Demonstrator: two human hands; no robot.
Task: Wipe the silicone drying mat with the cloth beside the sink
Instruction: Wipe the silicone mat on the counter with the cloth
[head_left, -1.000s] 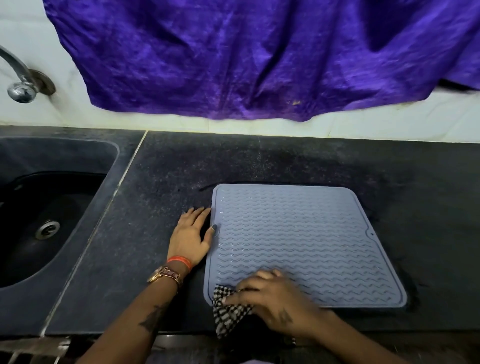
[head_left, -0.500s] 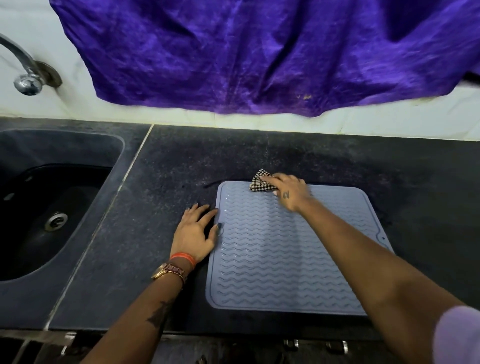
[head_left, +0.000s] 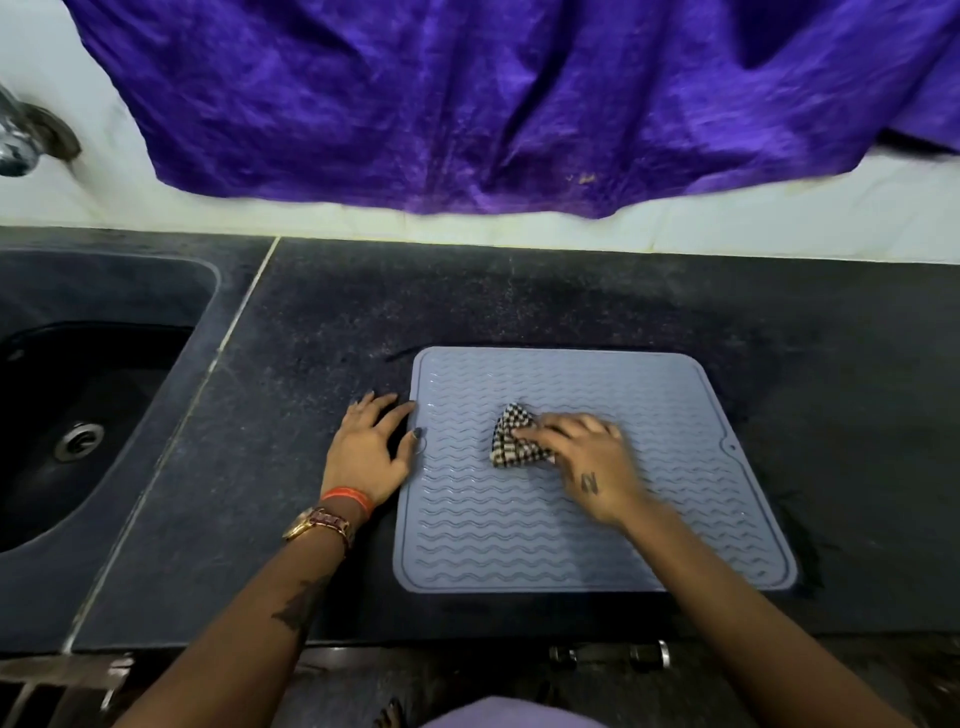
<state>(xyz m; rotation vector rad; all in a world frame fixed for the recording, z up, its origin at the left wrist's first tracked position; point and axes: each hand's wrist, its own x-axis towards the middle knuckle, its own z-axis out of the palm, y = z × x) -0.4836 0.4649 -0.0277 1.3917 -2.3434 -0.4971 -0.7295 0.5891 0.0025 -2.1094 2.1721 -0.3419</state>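
The mat (head_left: 587, 473) lies flat on the dark tabletop (head_left: 322, 332), right of the sink (head_left: 88, 405), and the right hand (head_left: 587, 467) is on its middle, fingers (head_left: 535, 432) laid over the bunched checked cloth (head_left: 511, 441) and pressing it down, though blur hides whether they curl round it. The left hand (head_left: 371, 452) rests flat on the tabletop at the mat's left edge, fingers spread, thumb tip touching the rim. A purple drape (head_left: 493, 98) hangs on the wall behind.
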